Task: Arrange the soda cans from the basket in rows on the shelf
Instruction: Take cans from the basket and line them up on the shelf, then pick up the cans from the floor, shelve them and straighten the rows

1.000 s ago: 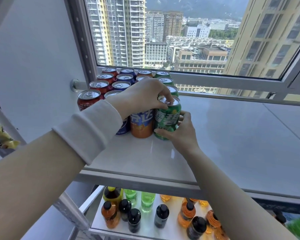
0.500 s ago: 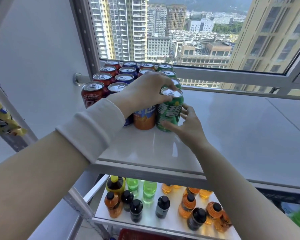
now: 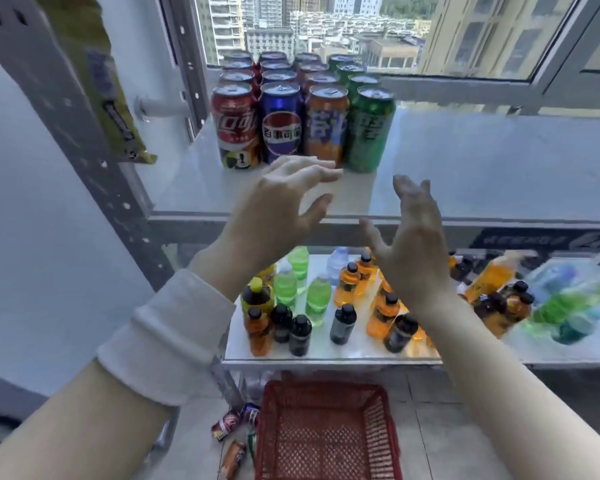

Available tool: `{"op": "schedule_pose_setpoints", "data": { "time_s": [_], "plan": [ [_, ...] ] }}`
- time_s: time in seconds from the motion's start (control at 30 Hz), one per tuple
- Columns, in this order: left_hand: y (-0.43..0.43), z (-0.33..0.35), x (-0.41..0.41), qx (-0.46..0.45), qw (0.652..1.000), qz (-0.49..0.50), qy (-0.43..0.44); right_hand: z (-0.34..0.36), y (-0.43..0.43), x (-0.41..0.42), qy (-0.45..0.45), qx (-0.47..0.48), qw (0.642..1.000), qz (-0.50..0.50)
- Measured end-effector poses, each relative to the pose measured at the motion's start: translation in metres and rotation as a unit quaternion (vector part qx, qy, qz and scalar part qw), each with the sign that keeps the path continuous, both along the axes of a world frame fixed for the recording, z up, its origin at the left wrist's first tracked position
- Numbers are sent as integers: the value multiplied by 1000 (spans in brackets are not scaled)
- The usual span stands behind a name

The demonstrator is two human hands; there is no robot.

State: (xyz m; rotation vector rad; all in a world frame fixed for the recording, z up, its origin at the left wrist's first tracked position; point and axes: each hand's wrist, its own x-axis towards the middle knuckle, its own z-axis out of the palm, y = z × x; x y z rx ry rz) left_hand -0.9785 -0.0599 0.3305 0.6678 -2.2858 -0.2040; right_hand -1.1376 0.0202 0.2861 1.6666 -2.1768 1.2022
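Soda cans stand in four colour rows on the top shelf [image 3: 465, 174] by the window: a red can [image 3: 236, 126], a blue can [image 3: 280, 123], an orange can [image 3: 326, 124] and a green can [image 3: 370, 128] form the front line, with several more behind each. My left hand [image 3: 278, 209] hovers in front of the blue and orange cans, fingers spread, holding nothing. To its right, my right hand [image 3: 413, 240] is also spread and apart from the cans. A red mesh basket [image 3: 326, 427] sits on the floor below; I see nothing in it.
The lower shelf [image 3: 326, 355] carries several small bottles [image 3: 343, 299], orange, green and dark. Three cans [image 3: 232, 420] lie on the floor left of the basket. A grey shelf post [image 3: 94, 157] with a yellow packet [image 3: 97, 81] stands at left. The window frame backs the cans.
Both hands have let go of the green and orange front cans and pulled back toward me. My view has dropped, so the lower shelf and basket now show.
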Motion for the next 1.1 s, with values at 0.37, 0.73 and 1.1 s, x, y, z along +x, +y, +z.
{"op": "schedule_pose_setpoints", "data": {
  "time_s": [0.37, 0.73, 1.1],
  "plan": [
    [83, -178, 153, 216, 974, 57, -48, -150, 95, 144, -39, 168, 985, 21],
    [177, -364, 277, 499, 841, 151, -148, -319, 170, 259, -158, 388, 906, 61],
    [158, -608, 336, 602, 760, 129, -209, -545, 161, 348, -270, 529, 804, 18]
  ]
}}
